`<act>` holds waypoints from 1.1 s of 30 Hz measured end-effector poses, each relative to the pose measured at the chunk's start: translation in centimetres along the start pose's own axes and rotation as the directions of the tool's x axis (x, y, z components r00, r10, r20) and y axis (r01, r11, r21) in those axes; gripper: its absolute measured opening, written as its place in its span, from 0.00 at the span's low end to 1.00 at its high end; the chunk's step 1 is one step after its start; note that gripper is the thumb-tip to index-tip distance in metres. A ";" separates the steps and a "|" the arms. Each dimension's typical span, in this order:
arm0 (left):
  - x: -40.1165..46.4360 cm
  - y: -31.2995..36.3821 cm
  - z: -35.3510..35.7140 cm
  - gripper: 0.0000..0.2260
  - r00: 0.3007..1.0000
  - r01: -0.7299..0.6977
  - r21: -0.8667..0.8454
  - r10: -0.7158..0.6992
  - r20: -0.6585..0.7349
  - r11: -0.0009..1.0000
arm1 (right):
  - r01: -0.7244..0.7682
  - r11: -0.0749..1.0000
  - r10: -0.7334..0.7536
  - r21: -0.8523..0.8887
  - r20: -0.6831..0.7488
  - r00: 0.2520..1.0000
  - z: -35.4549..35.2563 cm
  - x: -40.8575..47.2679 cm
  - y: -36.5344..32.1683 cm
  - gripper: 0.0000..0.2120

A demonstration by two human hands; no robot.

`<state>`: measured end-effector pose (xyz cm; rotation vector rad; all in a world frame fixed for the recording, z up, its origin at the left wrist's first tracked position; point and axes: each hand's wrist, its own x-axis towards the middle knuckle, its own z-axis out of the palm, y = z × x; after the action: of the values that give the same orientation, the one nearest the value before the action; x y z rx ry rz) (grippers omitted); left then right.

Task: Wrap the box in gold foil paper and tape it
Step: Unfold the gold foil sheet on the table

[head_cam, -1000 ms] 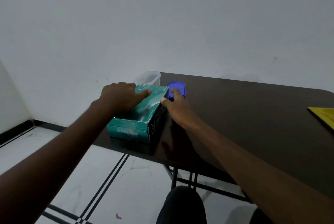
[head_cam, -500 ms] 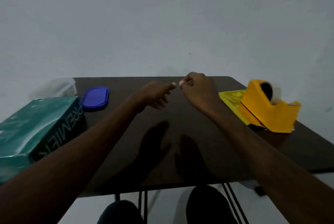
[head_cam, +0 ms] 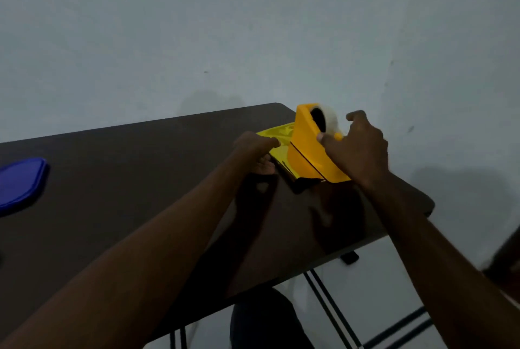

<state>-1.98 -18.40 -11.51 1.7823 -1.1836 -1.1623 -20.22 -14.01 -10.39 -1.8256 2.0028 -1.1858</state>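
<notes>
Gold foil paper, the sheet meant to cover the box, lies flat at the far right end of the dark table with a yellow tape dispenser standing on top of it. The right hand is wrapped over the dispenser's near end, thumb against its side and fingers curled past the clear tape roll, gripping it. The left hand rests on the sheet's near edge with forefinger and thumb stretched onto the foil; whether it pinches the paper or only presses it cannot be told from this angle. Half a second ago both hands hung empty over the middle of the table, fingertips almost meeting, and the dispenser sat untouched on the foil; a second ago they were on the green box at the left end of the table. The box itself is now out of view, presumably beyond the left edge of the frame, where only a blue lid shows. The shift suggests the person has turned from the box to fetch the wrapping, most likely lifting the dispenser clear so the sheet can be drawn free. Wrapping proper has not begun.
</notes>
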 end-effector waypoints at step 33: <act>-1.6 -6.5 -21.3 0.16 0.962 0.267 0.604 -0.247 -0.118 0.751 | 0.086 0.960 -0.113 0.267 0.088 0.990 8.5 -1.5 -7.3 0.33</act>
<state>19.63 -13.21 -9.10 2.5170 -1.4428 -0.9395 -9.15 -15.72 -11.88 -1.8294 1.6274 -1.2866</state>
